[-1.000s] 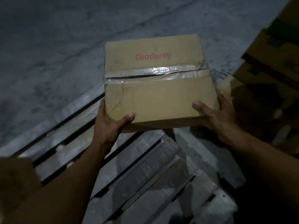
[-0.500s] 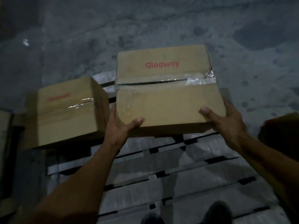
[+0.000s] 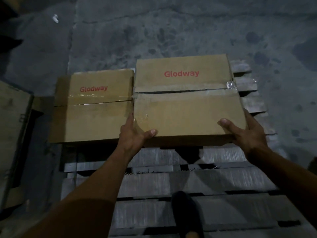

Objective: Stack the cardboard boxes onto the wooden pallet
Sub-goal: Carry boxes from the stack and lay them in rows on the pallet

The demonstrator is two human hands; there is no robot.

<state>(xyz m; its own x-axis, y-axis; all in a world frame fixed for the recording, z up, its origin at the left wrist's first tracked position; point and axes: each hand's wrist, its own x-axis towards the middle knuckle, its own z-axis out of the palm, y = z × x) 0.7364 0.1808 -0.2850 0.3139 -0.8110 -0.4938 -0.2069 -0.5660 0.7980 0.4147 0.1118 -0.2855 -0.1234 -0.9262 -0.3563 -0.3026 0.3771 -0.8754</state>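
Observation:
I hold a taped brown cardboard box [image 3: 187, 103] printed "Glodway" over the far part of the wooden pallet [image 3: 188, 184]. My left hand [image 3: 133, 133] grips its near left corner, thumb on top. My right hand [image 3: 243, 133] grips its near right corner, thumb on top. Whether the box rests on the slats or hangs just above them I cannot tell. A second "Glodway" box [image 3: 93, 107] sits on the pallet's far left corner, side by side with the held box and touching it or nearly so.
Stained concrete floor [image 3: 154, 31] lies beyond the pallet. A flat cardboard piece [image 3: 12, 127] stands at the left edge. My dark shoe [image 3: 187, 213] is on the near slats. The near pallet slats carry no boxes.
The view swung left and down over the pallet. The held box came down and forward beside the second box, which has come fully into view.

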